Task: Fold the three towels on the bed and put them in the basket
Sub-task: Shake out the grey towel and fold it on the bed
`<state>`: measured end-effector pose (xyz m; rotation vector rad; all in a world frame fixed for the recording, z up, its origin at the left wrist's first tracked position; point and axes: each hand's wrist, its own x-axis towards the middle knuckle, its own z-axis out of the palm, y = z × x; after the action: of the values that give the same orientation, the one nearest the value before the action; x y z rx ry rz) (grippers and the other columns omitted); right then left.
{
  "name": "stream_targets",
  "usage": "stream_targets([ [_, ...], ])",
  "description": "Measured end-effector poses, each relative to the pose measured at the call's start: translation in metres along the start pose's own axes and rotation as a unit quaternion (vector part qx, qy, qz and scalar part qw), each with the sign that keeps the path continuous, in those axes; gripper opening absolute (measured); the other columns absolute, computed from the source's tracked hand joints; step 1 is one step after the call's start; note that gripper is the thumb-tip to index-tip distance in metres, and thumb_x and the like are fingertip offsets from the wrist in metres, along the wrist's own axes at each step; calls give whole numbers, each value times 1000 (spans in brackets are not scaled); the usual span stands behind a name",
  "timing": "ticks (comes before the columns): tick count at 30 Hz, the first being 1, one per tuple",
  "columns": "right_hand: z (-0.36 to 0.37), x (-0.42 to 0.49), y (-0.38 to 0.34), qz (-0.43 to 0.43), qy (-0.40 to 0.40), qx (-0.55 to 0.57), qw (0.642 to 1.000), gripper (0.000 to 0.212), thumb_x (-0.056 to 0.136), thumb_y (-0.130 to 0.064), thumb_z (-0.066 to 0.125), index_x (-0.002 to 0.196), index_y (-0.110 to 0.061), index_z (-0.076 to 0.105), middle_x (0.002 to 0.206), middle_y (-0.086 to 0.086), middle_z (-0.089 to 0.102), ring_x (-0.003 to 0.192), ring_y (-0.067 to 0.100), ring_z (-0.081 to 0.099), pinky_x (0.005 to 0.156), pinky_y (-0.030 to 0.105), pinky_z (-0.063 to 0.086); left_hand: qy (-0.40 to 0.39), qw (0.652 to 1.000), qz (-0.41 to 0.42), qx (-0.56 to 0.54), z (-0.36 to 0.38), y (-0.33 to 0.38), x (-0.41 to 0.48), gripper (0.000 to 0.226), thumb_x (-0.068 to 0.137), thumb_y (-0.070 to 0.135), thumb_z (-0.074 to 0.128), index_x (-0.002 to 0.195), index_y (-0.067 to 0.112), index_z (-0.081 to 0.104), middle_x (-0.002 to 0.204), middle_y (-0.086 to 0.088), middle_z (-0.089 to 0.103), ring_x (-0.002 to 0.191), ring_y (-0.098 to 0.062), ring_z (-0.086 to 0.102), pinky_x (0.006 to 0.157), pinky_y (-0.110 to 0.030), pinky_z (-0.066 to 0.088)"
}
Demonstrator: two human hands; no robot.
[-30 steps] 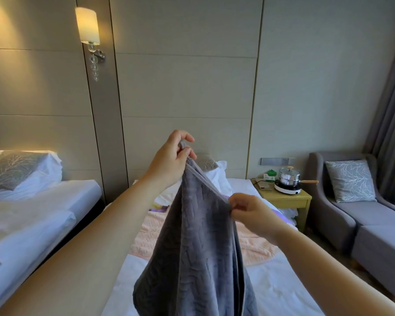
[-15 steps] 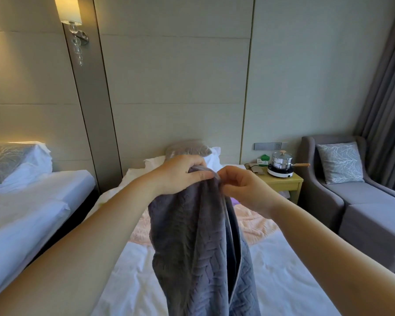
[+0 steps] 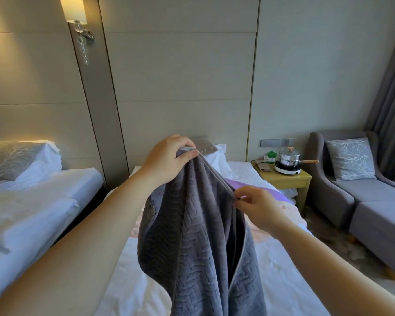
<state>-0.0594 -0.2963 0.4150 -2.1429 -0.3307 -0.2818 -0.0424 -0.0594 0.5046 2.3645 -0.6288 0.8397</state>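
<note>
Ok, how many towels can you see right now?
3: the grey towel held up in front, the pink towel on the bed behind it, the purple towel beyond. Others may be hidden.

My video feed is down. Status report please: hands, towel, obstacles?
Left hand grips grey towel top corner. Right hand pinches its edge lower. Pink towel, purple towel lie on bed. Nothing in the way.

A herringbone-textured grey towel hangs bunched above the bed, where a pink towel and purple towel lie.
</note>
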Motion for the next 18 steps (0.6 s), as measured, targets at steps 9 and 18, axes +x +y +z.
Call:
stream_targets([
  [9,-22,12,-58,0,-171,248,954,15,90,7,50,91,-3,61,83,12,59,76,21,57,71,27,48,-228,945,-162,-171,10,8,-24,39,77,48,70,113,36,62,121,23,57,120,1,48,99,-20,37],
  [18,-18,-2,-31,-21,-99,113,988,15,86,-10,65,97,-20,62,99,1,67,92,12,64,84,26,52,-164,959,-59,-224,51,26,-33,9,93,30,59,88,31,66,83,15,64,79,-1,57,72,-15,42],
])
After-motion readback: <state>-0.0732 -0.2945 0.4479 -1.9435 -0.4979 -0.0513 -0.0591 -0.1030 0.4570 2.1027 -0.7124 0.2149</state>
